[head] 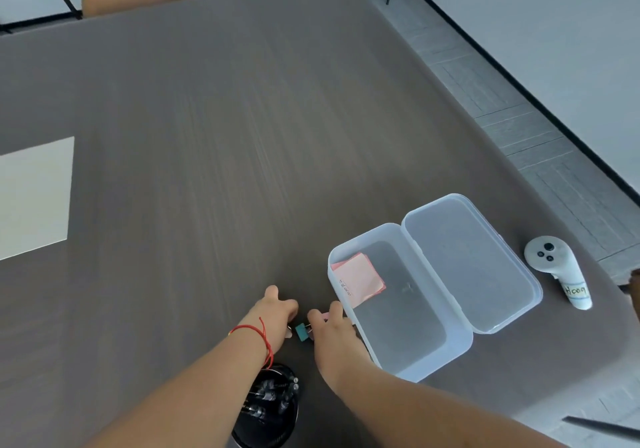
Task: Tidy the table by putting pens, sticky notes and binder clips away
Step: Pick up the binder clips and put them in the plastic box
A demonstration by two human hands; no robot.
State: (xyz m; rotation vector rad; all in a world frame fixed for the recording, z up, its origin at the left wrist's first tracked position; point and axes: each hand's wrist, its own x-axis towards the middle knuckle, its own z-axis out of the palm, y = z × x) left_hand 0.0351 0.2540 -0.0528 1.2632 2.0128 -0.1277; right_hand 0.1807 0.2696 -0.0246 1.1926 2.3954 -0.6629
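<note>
Step in hand: binder clips, low centre of frame. Left hand (277, 309) and right hand (329, 323) bend over small teal binder clip (301, 332) on grey wood-grain bench (242, 136); whether either grip holds it, cannot tell

Pink sticky notes (360, 279) already lie in clear plastic hinged box (426, 361); pens in black round cup (266, 409)

Next, likely: pinch clip, carry right over box wall
</note>
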